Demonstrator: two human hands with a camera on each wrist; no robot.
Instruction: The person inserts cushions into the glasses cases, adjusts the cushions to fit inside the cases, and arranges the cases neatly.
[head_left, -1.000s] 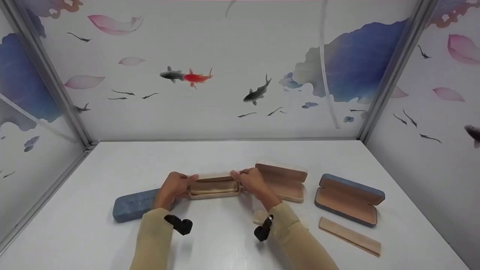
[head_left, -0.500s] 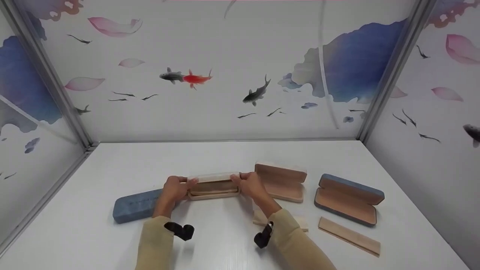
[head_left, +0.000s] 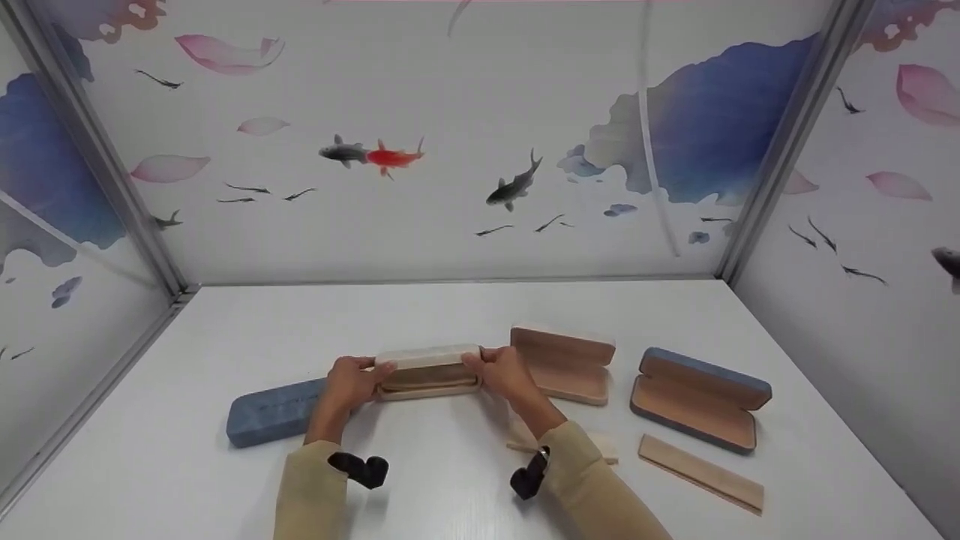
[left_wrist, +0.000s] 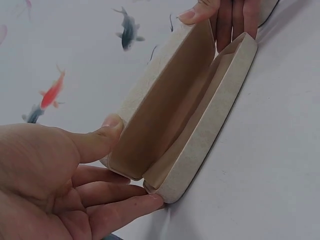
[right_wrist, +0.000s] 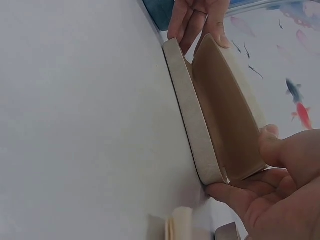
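Observation:
A white glasses case (head_left: 431,356) stands on the table between both hands, its lid partly raised and its tan lining showing. What looks like a folded tan cloth (left_wrist: 192,117) lies in its base. My left hand (head_left: 350,385) holds the case's left end, thumb on the lid's edge and fingers against the end below. At the other end my right hand (head_left: 512,373) grips in the same way, its thumb on the lid in the right wrist view. Close by the left hand lies a closed blue glasses case (head_left: 274,414), partly hidden by the forearm.
Right of the hands stand an opened pale case (head_left: 566,352) and an opened blue case (head_left: 697,401), both with tan linings. A folded tan cloth (head_left: 701,474) lies before the blue one. Another cloth (head_left: 604,448) is partly under the right forearm. White table (head_left: 435,480), printed walls.
The white case's lid has tipped down toward me, so more of its white outside shows and less of its inside. Both hands have moved slightly with it.

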